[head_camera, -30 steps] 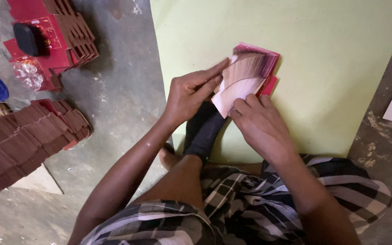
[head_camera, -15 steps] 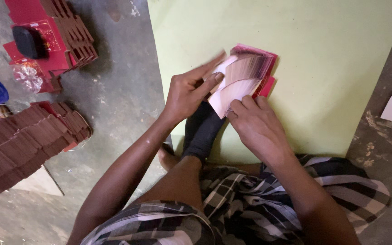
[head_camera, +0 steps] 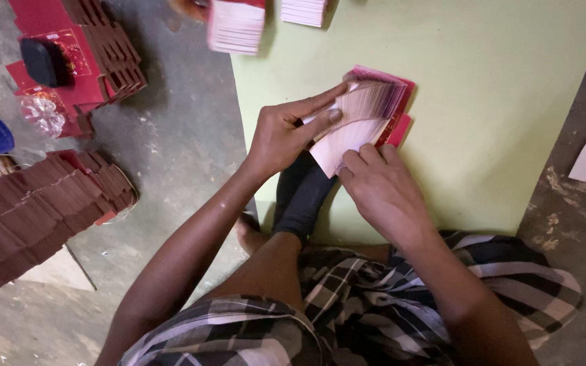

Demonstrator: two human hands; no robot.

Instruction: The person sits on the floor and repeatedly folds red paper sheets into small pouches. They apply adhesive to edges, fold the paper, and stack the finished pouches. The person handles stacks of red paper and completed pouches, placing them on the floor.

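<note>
Two hands, left hand, right hand, fanning card stack.

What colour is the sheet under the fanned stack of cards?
Pale yellow-green, plain, seen best in the head view: the sheet lies under the fanned stack of cards.

Thin matt paper cards, pale with red backs, lie fanned on a smooth pale-green sheet; left of that sheet the floor looks rough, stained concrete; below it, checked woven cloth
</note>
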